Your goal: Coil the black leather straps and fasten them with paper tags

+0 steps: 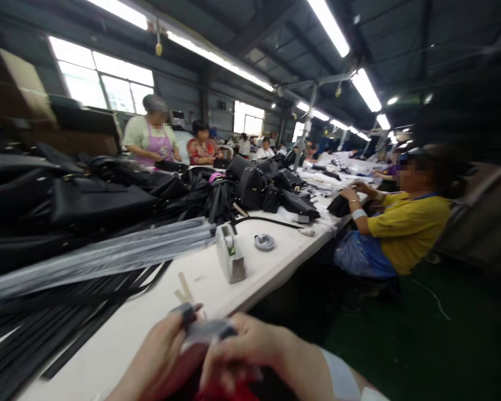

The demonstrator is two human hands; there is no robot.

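Observation:
At the bottom of the head view, my left hand point(161, 351) and my right hand point(254, 348) are close together at the near edge of the white table. A greyish, film-like piece point(209, 331) stretches between them, blurred, with fingers of both hands closed on it. Its exact kind does not show. Something dark grey covers the tip of my left thumb. Below the hands lies something red point(234, 391), mostly hidden. A tape dispenser point(230, 253) stands beyond my hands, with a grey coil point(264, 241) to its right. Pale strips point(184, 287) lie nearer.
Long black straps point(79, 317) and clear plastic film point(108, 253) cover the table's left side. Black bags point(100, 200) are heaped behind them. A person in a yellow shirt point(409, 228) sits at right, handling a black piece. Other people work across the table.

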